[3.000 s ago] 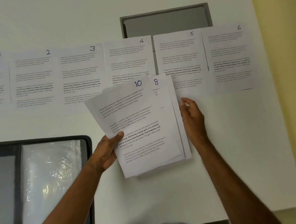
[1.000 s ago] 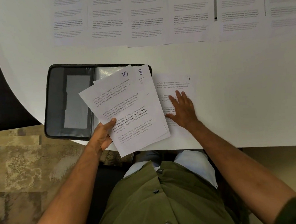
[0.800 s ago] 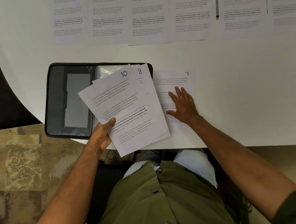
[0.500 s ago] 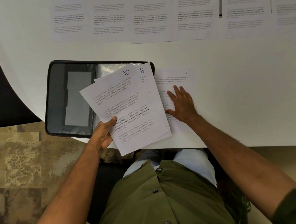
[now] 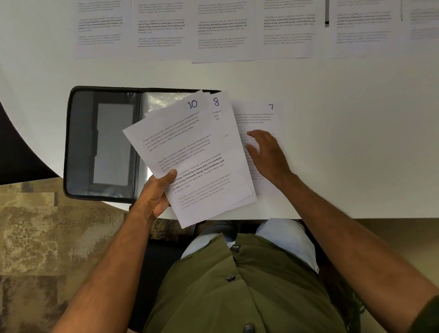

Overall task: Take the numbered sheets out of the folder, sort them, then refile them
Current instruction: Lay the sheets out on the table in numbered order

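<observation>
On the desk [image 5: 351, 139], near its front edge, the left hand [image 5: 155, 192] grips a fanned stack [image 5: 200, 167] of sheets — the top one is marked 10, the one under it 8 — with the thumb curled over the top sheet. This stack partly covers the open black folder [image 5: 103, 144]. Just beside it lies sheet 7 [image 5: 264, 115], flat; the right hand [image 5: 268, 156] rests on it with relaxed fingers, holding nothing. Farther back, a row of sheets [image 5: 221, 26] lies side by side.
</observation>
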The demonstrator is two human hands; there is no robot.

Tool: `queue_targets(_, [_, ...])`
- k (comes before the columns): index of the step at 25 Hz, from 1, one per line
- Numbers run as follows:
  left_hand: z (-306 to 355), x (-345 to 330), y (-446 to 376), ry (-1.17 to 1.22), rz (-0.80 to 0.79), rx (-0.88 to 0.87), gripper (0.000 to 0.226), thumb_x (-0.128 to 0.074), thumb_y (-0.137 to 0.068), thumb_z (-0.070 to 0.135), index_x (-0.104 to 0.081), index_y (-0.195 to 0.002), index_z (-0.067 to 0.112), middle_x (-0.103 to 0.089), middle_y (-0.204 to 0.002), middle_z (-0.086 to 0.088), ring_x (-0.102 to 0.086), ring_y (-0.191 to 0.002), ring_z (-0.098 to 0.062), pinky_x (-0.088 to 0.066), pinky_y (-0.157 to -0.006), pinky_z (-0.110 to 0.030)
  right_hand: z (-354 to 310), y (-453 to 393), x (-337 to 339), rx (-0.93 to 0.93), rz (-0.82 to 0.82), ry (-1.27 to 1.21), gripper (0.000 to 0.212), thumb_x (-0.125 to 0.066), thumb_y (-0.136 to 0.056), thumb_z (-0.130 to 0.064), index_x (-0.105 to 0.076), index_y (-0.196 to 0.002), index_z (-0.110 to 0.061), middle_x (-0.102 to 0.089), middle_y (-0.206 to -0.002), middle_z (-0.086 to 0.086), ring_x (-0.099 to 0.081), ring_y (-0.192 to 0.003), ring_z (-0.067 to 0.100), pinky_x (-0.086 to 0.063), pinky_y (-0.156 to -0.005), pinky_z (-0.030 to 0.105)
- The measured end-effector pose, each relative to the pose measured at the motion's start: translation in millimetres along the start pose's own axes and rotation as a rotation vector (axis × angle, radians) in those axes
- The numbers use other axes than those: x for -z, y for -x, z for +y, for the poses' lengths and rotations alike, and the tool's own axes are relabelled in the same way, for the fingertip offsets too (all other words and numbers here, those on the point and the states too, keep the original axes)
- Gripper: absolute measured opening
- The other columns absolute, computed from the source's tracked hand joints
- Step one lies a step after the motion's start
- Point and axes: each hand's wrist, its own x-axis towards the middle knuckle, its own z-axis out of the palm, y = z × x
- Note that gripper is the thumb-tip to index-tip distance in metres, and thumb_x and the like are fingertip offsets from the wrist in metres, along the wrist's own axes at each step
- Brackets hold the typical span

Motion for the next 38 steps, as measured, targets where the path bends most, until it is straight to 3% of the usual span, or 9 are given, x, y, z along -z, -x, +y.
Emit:
queue_targets(2, [-0.5, -9.3, 1.2, -0.015, -0.008, -0.001, 0.030, -0.061, -0.098, 0.005, -0.063, -0.125, 0.019, -0.075, -0.117, -0.008, -0.072, -0.109, -0.031, -0.059, -0.087, -0.055, -21.6, 5.7, 13.5, -0.225, -0.013, -0.334, 0.025, -0.054, -0.104, -0.034, -0.063, -0.125, -0.023, -0.070, -0.119, 0.000, -0.068, -0.102, 0.010, -0.057, -0.087, 0.034])
queue_targets(4, [-1.8, -18.2, -0.7, -0.020, -0.029, 0.001, 0.030, -0.062, -0.098, 0.006, -0.063, -0.125, 0.018, -0.075, -0.118, -0.009, -0.072, -0.107, -0.030, -0.060, -0.086, -0.055, -32.4, 13.4, 22.0, -0.372, -0.041, -0.552, 0.019, -0.056, -0.103, -0.037, -0.066, -0.107, -0.022, -0.073, -0.101, -0.001, -0.070, -0.083, 0.007, -0.056, -0.074, 0.028])
queue_targets(9, [-5.0, -42.7, -8.4, -0.036, -0.078, 0.012, 0.032, -0.063, -0.097, 0.003, -0.062, -0.127, 0.014, -0.075, -0.119, -0.011, -0.073, -0.107, -0.031, -0.062, -0.085, -0.049, -25.1, 27.7, 35.6, -0.498, -0.001, -0.756, 0.031, -0.062, -0.098, -0.047, -0.068, -0.089, -0.018, -0.075, -0.090, 0.003, -0.068, -0.080, 0.015, -0.055, -0.071, 0.033])
queue_targets(14, [-1.3, -72.4, -18.5, -0.090, -0.182, 0.024, 0.031, -0.060, -0.098, 0.000, -0.062, -0.124, 0.014, -0.074, -0.120, -0.012, -0.072, -0.109, -0.032, -0.062, -0.085, -0.047, -2.2, 36.5, 51.0, -0.469, 0.088, -0.690, 0.021, -0.080, -0.088, -0.031, -0.065, -0.081, -0.018, -0.074, -0.085, 0.003, -0.069, -0.078, 0.017, -0.058, -0.073, 0.036])
queue_targets(17, [1.6, -89.6, -23.0, -0.135, -0.221, 0.040, 0.031, -0.059, -0.098, 0.000, -0.061, -0.125, 0.014, -0.073, -0.122, -0.013, -0.072, -0.110, -0.033, -0.061, -0.088, -0.048, 10.2, 38.7, 60.9, -0.520, 0.183, -0.641, 0.022, -0.080, -0.086, -0.034, -0.067, -0.079, -0.018, -0.076, -0.087, 0.007, -0.070, -0.079, 0.021, -0.059, -0.076, 0.041])
queue_targets(26, [7.8, -108.9, -35.8, -0.186, -0.217, 0.048, 0.034, -0.060, -0.098, 0.001, -0.061, -0.129, 0.013, -0.072, -0.125, -0.014, -0.072, -0.107, -0.031, -0.062, -0.086, -0.046, 60.2, 40.8, 104.0, -0.601, 0.430, -0.553, 0.012, -0.068, -0.097, -0.025, -0.065, -0.099, -0.013, -0.066, -0.086, -0.006, -0.062, -0.080, 0.009, -0.049, -0.068, 0.014])
queue_targets(29, [11.1, -100.7, -38.2, -0.174, -0.202, 0.034, 0.032, -0.060, -0.098, 0.001, -0.062, -0.127, 0.014, -0.073, -0.123, -0.013, -0.073, -0.105, -0.029, -0.063, -0.082, -0.045, 86.1, 40.8, 119.1, -0.609, 0.479, -0.422, 0.015, -0.060, -0.100, -0.018, -0.068, -0.112, -0.012, -0.067, -0.097, -0.003, -0.062, -0.092, 0.013, -0.051, -0.083, 0.025])
queue_targets(34, [12.7, -84.4, -41.7, -0.183, -0.182, 0.034, 0.043, -0.061, -0.097, 0.003, -0.055, -0.140, 0.010, -0.068, -0.132, -0.016, -0.067, -0.118, -0.035, -0.058, -0.094, -0.053, 117.1, 48.2, 130.6, -0.661, 0.472, -0.213, 0.030, -0.050, -0.100, -0.011, -0.062, -0.128, -0.008, -0.066, -0.121, 0.007, -0.061, -0.109, 0.021, -0.044, -0.086, 0.023])
queue_targets(38, [11.3, -83.1, -41.4, -0.185, -0.176, 0.030, 0.039, -0.061, -0.098, 0.002, -0.058, -0.136, 0.012, -0.068, -0.132, -0.016, -0.067, -0.119, -0.036, -0.057, -0.095, -0.053, 124.9, 62.9, 113.7, -0.613, 0.450, 0.102, 0.051, -0.060, -0.098, -0.022, -0.045, -0.145, -0.015, -0.046, -0.148, 0.013, -0.044, -0.134, 0.032, -0.043, -0.108, 0.050])
